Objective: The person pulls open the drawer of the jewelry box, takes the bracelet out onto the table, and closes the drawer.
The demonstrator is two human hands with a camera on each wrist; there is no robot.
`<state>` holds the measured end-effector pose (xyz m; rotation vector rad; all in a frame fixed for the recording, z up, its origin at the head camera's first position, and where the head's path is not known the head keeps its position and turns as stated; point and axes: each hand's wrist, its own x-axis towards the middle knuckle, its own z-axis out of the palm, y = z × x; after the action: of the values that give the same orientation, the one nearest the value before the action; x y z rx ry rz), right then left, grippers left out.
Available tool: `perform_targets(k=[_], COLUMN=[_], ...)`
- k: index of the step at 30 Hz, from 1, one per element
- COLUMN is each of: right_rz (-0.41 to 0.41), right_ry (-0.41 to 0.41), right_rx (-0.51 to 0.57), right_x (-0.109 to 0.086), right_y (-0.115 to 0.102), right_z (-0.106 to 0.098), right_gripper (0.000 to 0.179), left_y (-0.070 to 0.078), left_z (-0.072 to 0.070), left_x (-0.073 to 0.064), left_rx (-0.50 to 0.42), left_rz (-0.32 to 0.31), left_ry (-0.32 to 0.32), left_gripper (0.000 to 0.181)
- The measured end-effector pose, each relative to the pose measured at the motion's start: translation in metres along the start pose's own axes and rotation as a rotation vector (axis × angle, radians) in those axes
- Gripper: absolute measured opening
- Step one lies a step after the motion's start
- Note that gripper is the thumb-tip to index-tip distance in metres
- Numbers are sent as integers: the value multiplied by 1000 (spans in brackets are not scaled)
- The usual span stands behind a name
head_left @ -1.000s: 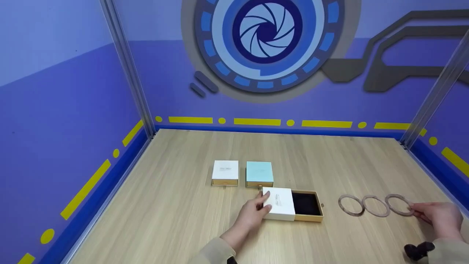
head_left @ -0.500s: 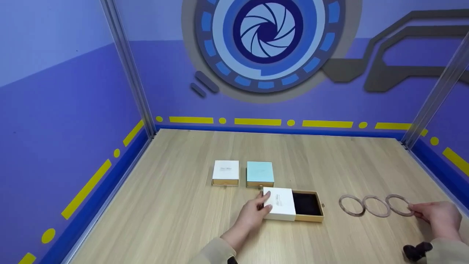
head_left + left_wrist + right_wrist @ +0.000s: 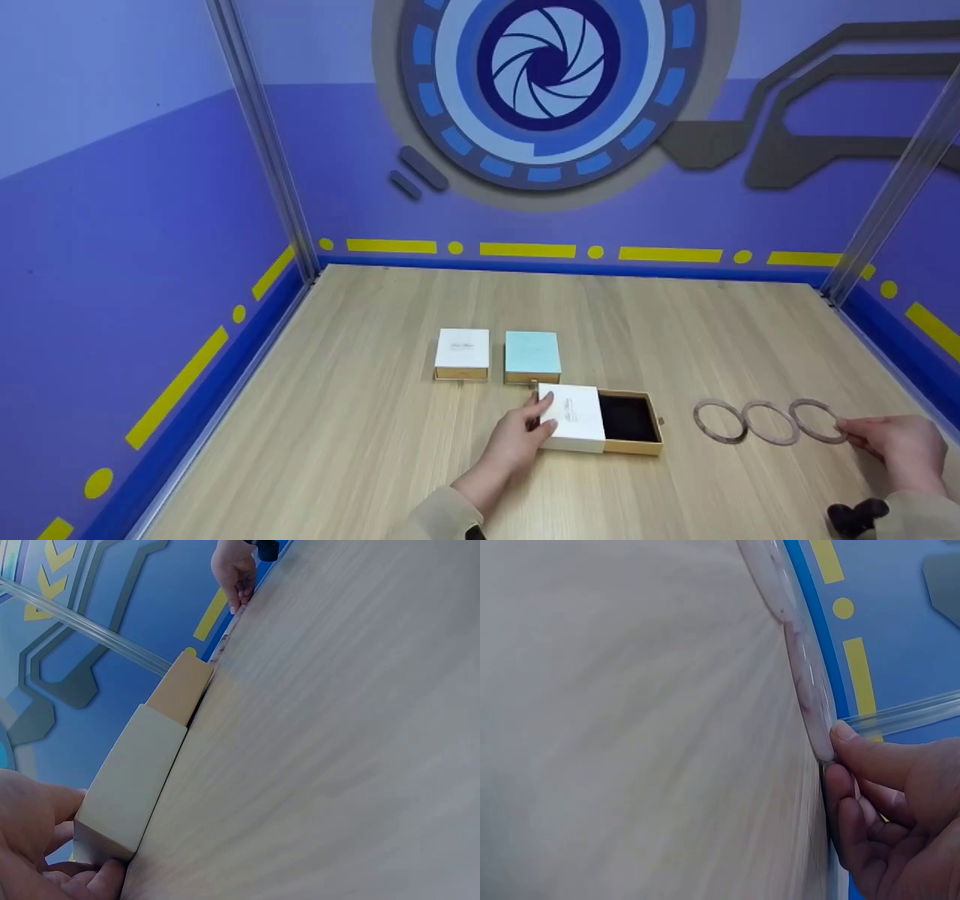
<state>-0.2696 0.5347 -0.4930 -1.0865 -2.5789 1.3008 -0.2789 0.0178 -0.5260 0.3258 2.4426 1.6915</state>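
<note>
My left hand [image 3: 516, 441] grips the left end of a white drawer-style gift box [image 3: 571, 418], thumb and fingers around its edges. The box lies on the table, its gold-edged drawer [image 3: 631, 448] pulled partway out to the right and showing a black lining. Farther right, three pale, marbled bangles lie side by side in a row: a left bangle [image 3: 742, 433], a middle bangle [image 3: 784, 442] and a right bangle [image 3: 816, 400]. My right hand [image 3: 906, 448] pinches the outer edge of the right bangle between thumb and fingers; in the right wrist view this bangle [image 3: 810, 694] lies flat.
Behind the gripped box stand a closed white box [image 3: 462, 349] and a closed mint-green box [image 3: 532, 352], the green one almost against it. The wooden table [image 3: 360, 450] is bounded by blue-purple panels [image 3: 322, 165] at the back and sides.
</note>
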Motion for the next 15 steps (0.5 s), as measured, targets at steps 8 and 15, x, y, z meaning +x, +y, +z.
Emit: perform_targets(k=[8, 15], right_rz=[22, 4], right_ry=[-11, -24], right_rx=[40, 34], right_x=[1, 1], right_y=[0, 1], right_z=[0, -1], right_gripper=[21, 22], left_y=[0, 1], left_z=[0, 0], left_x=[0, 0], left_rx=[-1, -2], left_rz=[-6, -11], left_ry=[0, -1], left_gripper=[49, 49])
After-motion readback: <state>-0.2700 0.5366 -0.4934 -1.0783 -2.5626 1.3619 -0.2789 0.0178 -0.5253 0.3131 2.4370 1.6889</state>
